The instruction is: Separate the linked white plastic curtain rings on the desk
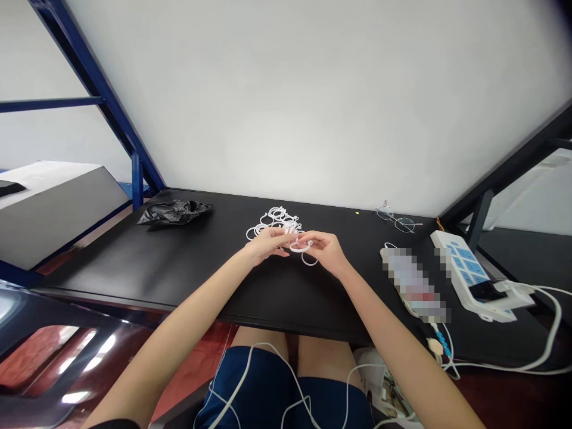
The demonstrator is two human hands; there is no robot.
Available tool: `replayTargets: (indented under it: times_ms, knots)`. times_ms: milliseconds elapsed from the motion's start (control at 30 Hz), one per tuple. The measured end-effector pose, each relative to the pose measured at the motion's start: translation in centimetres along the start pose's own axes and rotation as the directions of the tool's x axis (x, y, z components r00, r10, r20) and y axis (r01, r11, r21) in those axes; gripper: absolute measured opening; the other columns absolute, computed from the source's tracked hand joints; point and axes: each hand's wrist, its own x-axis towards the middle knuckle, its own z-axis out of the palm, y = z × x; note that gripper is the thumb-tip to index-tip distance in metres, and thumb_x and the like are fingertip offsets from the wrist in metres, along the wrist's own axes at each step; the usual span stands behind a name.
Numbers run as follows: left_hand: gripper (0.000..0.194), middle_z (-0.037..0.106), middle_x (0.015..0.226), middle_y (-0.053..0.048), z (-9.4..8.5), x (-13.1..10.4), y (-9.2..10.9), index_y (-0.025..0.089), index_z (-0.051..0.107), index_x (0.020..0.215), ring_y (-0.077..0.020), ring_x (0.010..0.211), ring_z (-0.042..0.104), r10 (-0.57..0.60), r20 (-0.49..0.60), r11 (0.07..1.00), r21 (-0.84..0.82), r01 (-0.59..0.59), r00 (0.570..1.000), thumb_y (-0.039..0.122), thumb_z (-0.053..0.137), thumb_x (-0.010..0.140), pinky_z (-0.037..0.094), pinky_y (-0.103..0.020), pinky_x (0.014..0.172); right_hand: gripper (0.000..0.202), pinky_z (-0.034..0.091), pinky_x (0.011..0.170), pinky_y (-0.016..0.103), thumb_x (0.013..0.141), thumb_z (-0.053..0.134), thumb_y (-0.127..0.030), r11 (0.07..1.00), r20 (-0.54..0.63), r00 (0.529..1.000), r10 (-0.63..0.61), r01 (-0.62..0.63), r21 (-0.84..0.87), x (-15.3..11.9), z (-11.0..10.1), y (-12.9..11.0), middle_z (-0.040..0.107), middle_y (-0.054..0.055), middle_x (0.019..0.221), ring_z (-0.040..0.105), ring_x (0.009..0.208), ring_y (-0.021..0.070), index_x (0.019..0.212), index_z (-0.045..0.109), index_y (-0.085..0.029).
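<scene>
A heap of thin white rings (276, 215), some linked or overlapping, lies on the black table (214, 268). My left hand (269, 243) is at the near side of the heap, its thumb and fingers closed on a white ring (298, 248). From the right, my right hand (325, 249) pinches the same ring near its small end. Below the fingers another white ring (309, 261) hangs or lies loose; I cannot tell whether it is joined to the held one. My fingers partly hide the heap's near side.
A crumpled black plastic bag (174, 211) lies at the back left. On the right are eyeglasses (397, 219), a blurred phone (413, 286) with a cable, and a white power strip (469, 271) with a plug. White cables (268, 345) cross my lap.
</scene>
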Motion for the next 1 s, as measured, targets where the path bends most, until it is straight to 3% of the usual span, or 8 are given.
replayTargets:
  times_ms: [267,367,500,600,700,767,900,1000]
  knots:
    - [0.041,0.072,0.091,-0.010,0.3,-0.3,0.0,0.015,0.072,0.092,-0.0216,0.091,0.067,0.103,0.003,0.993,0.064,-0.103,0.995,0.048,0.078,0.069,0.053,-0.026,0.067,0.029,0.057,0.086,0.040,0.065,0.081,-0.033,0.999,0.022,1.000,0.007,-0.008,0.037,0.0,0.0,0.5,0.072,0.006,0.094,0.071,0.088,0.0226,0.087,0.067,-0.019]
    - [0.041,0.072,0.094,-0.011,0.4,-0.2,-0.1,0.015,0.071,0.092,-0.0238,0.095,0.068,0.144,0.007,0.989,0.040,-0.144,0.990,0.047,0.078,0.069,0.054,-0.028,0.071,0.027,0.057,0.085,0.038,0.069,0.078,-0.033,0.998,-0.010,0.998,-0.057,0.057,-0.024,0.0,0.1,0.6,0.070,0.006,0.095,0.068,0.091,0.0223,0.088,0.067,-0.019]
    - [0.039,0.073,0.095,-0.010,0.6,0.1,-0.3,0.014,0.070,0.091,-0.0244,0.097,0.068,0.181,-0.076,0.983,0.006,-0.181,0.980,0.047,0.077,0.071,0.054,-0.030,0.076,0.029,0.057,0.074,0.031,0.067,0.077,-0.030,0.993,-0.174,0.982,-0.074,0.056,-0.106,0.2,0.1,0.9,0.068,0.007,0.100,0.065,0.092,0.0206,0.092,0.067,-0.020]
    - [0.038,0.072,0.090,-0.008,0.9,0.4,-0.5,0.014,0.069,0.088,-0.0236,0.093,0.069,0.267,-0.185,0.962,-0.009,-0.273,0.946,0.046,0.077,0.071,0.054,-0.030,0.073,0.026,0.057,0.064,0.028,0.066,0.076,-0.032,0.996,-0.296,0.951,0.094,-0.090,0.028,0.3,0.1,0.7,0.068,0.005,0.091,0.065,0.081,0.0180,0.085,0.064,-0.020]
    - [0.034,0.071,0.082,-0.006,1.3,0.5,-0.6,0.013,0.067,0.084,-0.0212,0.085,0.069,0.376,-0.214,0.924,0.009,-0.383,0.902,0.043,0.077,0.070,0.054,-0.028,0.069,0.026,0.055,0.055,0.025,0.073,0.072,-0.042,0.932,-0.131,0.946,0.298,-0.259,0.252,0.2,0.3,0.2,0.068,0.005,0.081,0.065,0.071,0.0158,0.080,0.064,-0.018]
    - [0.033,0.070,0.078,-0.005,1.4,0.6,-0.7,0.013,0.065,0.080,-0.0191,0.078,0.068,0.416,-0.194,0.908,0.029,-0.418,0.889,0.042,0.076,0.072,0.054,-0.028,0.068,0.027,0.051,0.050,0.021,0.072,0.076,-0.041,0.902,-0.020,0.948,0.318,-0.295,0.316,0.2,0.5,-0.2,0.069,0.005,0.082,0.064,0.067,0.0131,0.081,0.065,-0.018]
    - [0.032,0.070,0.078,-0.005,1.2,0.6,-0.7,0.013,0.063,0.078,-0.0186,0.077,0.068,0.451,-0.199,0.893,0.087,-0.442,0.870,0.042,0.074,0.074,0.053,-0.026,0.066,0.028,0.042,0.042,0.015,0.065,0.083,-0.033,0.847,0.029,0.933,0.359,-0.338,0.411,0.2,0.8,-0.1,0.070,0.002,0.076,0.058,0.057,0.0078,0.082,0.066,-0.018]
    - [0.032,0.068,0.077,-0.005,1.1,0.6,-0.7,0.013,0.063,0.080,-0.0182,0.077,0.067,0.462,-0.213,0.887,0.129,-0.444,0.861,0.043,0.073,0.075,0.052,-0.025,0.063,0.030,0.044,0.044,0.015,0.067,0.083,-0.035,0.828,0.078,0.917,0.392,-0.389,0.405,0.3,0.6,0.0,0.071,0.003,0.078,0.059,0.056,0.0070,0.087,0.070,-0.017]
